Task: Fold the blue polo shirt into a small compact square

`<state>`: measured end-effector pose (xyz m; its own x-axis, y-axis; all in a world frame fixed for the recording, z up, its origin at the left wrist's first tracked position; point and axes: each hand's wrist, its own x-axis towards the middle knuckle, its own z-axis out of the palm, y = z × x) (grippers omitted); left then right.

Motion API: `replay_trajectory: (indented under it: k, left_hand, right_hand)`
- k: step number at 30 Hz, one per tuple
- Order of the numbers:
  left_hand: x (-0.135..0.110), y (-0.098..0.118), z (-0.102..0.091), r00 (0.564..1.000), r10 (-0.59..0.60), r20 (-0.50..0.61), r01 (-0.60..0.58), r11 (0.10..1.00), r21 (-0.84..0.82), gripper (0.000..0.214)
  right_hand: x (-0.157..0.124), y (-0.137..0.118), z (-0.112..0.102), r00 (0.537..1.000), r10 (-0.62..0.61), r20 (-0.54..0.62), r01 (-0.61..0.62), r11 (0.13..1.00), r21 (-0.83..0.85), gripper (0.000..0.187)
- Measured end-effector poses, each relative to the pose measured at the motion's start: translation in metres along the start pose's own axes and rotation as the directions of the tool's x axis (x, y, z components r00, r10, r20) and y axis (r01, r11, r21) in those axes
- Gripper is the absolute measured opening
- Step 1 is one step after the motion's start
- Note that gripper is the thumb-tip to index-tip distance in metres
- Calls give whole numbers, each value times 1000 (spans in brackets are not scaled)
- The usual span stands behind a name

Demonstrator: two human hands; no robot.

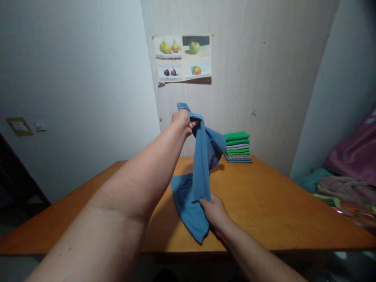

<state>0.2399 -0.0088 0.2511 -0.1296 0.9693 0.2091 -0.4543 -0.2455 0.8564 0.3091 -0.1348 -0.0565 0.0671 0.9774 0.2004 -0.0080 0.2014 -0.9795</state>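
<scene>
A blue cloth [201, 164] hangs bunched between my two hands above the wooden table [249, 211]. My left hand [183, 119], stretched far forward, grips its raised upper part, and a short end sticks up past the knuckles. Lower down and nearer to me, my right hand [216, 211] pinches the cloth's edge between thumb and fingers. The bottom portion spreads toward the tabletop, with one corner pointing at the near edge. Another fold flares out to the right of my left hand. Whether the cloth is a garment I cannot tell.
At the table's back right stands a stack of folded cloths [237, 148] in green, grey and blue. A sheet of fruit pictures [182, 58] is fixed to the wall. Heaped fabrics [343, 188] lie beyond the right edge.
</scene>
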Motion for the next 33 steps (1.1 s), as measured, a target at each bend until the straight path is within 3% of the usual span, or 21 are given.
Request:
replay_trajectory:
  k: [2,4,9,13,17,20,24,27,30,33]
  left_hand:
    - [3,24,-15,997,65,-50,-66,998,-16,4]
    - [4,46,-33,989,119,-88,-119,993,5,4]
    - [-4,86,-83,964,240,-116,-229,969,94,11]
    - [-14,107,-119,942,304,-140,-270,938,217,13]
    - [-23,124,-152,925,334,-183,-258,902,346,15]
    - [-23,129,-175,928,325,-183,-221,874,433,14]
    - [-11,118,-198,953,194,-231,-61,873,483,9]
    - [2,106,-204,951,123,-285,27,882,470,10]
    - [13,102,-201,948,157,-278,-20,898,439,9]
    - [15,104,-198,950,236,-204,-138,904,405,7]
  right_hand:
    - [-3,-13,-23,995,8,-99,-7,1000,9,31]
    - [-5,-31,-52,992,-28,-124,16,995,-99,28]
    - [-1,-87,-126,992,-109,-71,70,907,-416,20]
    - [5,-144,-156,984,-178,-19,145,858,-492,28]
    - [14,-192,-160,984,-166,59,172,830,-530,28]
    - [31,-210,-156,974,-207,97,223,772,-595,22]
    - [73,-211,-142,951,-265,157,273,487,-830,14]
    - [108,-208,-129,945,-293,147,231,276,-933,22]
    - [130,-216,-118,930,-361,64,119,133,-984,31]
    - [135,-229,-113,879,-476,-23,8,63,-998,39]
